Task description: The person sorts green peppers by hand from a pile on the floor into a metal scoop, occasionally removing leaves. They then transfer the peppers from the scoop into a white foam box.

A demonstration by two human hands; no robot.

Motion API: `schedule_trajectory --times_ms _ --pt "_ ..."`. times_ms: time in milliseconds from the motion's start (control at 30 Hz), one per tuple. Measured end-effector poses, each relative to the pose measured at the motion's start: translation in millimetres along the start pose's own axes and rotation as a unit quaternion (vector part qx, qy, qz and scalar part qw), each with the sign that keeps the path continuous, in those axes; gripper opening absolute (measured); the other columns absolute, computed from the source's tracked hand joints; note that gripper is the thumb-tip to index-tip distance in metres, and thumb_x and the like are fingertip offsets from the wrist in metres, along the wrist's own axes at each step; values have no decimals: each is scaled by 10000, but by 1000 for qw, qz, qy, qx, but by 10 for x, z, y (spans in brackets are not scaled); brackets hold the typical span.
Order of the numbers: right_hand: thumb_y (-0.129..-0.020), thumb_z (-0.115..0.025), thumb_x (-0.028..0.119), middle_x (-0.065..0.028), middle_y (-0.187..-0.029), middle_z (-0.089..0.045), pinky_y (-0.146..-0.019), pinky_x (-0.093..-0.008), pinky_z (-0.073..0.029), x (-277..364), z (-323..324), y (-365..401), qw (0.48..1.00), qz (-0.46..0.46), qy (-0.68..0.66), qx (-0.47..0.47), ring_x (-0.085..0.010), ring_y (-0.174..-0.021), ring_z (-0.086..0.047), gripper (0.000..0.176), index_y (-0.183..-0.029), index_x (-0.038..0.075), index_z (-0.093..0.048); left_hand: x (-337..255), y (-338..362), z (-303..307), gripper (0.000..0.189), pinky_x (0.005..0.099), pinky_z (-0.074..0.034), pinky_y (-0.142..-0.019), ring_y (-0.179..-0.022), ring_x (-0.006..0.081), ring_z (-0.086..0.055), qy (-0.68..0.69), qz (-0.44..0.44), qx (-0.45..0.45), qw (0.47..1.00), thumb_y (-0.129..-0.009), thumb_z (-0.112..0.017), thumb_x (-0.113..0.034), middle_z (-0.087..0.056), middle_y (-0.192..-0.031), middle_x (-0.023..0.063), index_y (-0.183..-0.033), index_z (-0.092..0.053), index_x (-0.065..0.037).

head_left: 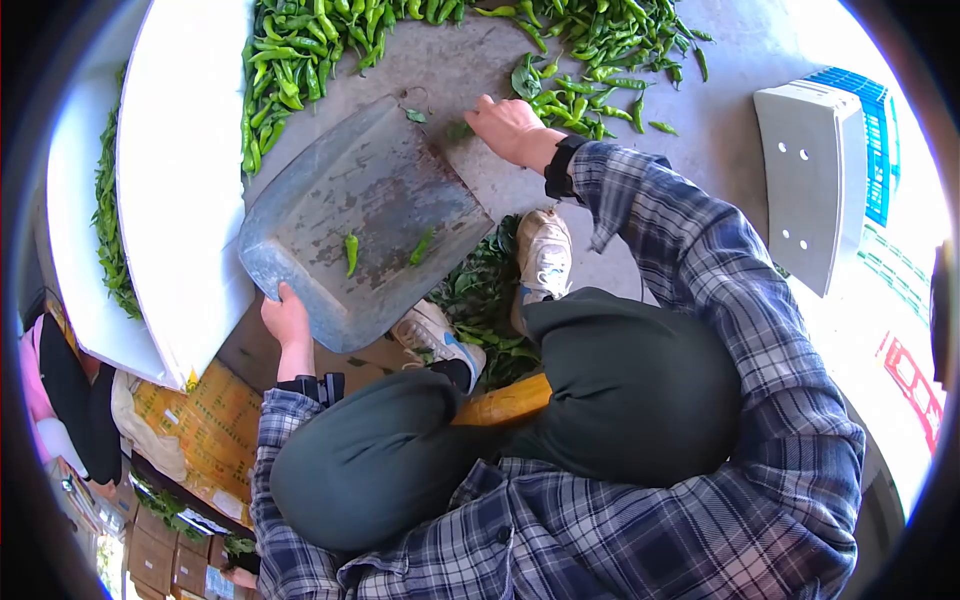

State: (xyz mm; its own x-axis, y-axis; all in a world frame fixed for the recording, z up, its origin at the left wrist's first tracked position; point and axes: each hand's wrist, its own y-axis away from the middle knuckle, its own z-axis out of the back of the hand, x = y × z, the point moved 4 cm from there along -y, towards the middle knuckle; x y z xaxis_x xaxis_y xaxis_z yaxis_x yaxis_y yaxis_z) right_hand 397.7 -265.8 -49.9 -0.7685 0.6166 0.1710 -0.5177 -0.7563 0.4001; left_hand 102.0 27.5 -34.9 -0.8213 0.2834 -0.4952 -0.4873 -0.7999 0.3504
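- The left hand (287, 320) is closed on the near rim of a metal scoop (365, 195), thumb over the raised back edge; the scoop lies flat on the concrete floor (720, 130), tilted away from that hand.
- The scoop's long axis runs from the left hand forward and to the right; its open lip faces the right hand (508, 128), which rests just past the lip's far corner.
- The right hand is knuckles up with its fingers bent down to the floor beside a small leaf (460, 130); I cannot tell whether they pinch anything.
- The loose green peppers (585, 100) lie touching and just right of the right hand, and the bigger heap spreads beyond it; the right hand is much the nearer, and the left is a scoop's length back.
- Two peppers (350, 252) already lie inside the scoop, nearer the left hand than the right.
- Open floor lies between the right hand and the lip, and beyond the right wrist toward a grey plastic stool (810, 180).
- A white foam box (180, 180) crowds the scoop's left edge, just outside the left hand.
- The person's shoes (545, 255) stand on a mat of leaves (480, 290) close under the scoop's near-right side, between the two arms.
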Motion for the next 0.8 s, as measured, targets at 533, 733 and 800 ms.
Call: schedule_trajectory --times_ms 533,733,800 --pt "-801 -501 157 -91 -1283 -411 -844 -392 -447 244 82 -638 983 149 13 -108 -245 -1157 -416 366 -1161 85 -500 119 10 0 268 306 -430 -730 -775 178 -571 124 -7 17 992 -854 -493 -132 -623 -869 121 -978 -553 98" --pt "-752 -521 171 -95 -1250 -446 -774 -338 -452 303 -218 -98 953 240 73 -167 -221 -1122 -434 324 -1044 37 -560 185 -14 -6 241 302 -426 -698 -742 150 -544 144 19 15 989 -857 -495 -115 -605 -838 82 -961 -555 94" --pt "-737 -524 165 -104 -1125 -518 -731 -312 -470 362 -414 429 939 261 117 -192 -215 -1063 -467 240 -920 31 -603 153 11 34 236 297 -424 -688 -739 140 -539 162 31 13 986 -857 -496 -114 -603 -837 72 -958 -556 90"
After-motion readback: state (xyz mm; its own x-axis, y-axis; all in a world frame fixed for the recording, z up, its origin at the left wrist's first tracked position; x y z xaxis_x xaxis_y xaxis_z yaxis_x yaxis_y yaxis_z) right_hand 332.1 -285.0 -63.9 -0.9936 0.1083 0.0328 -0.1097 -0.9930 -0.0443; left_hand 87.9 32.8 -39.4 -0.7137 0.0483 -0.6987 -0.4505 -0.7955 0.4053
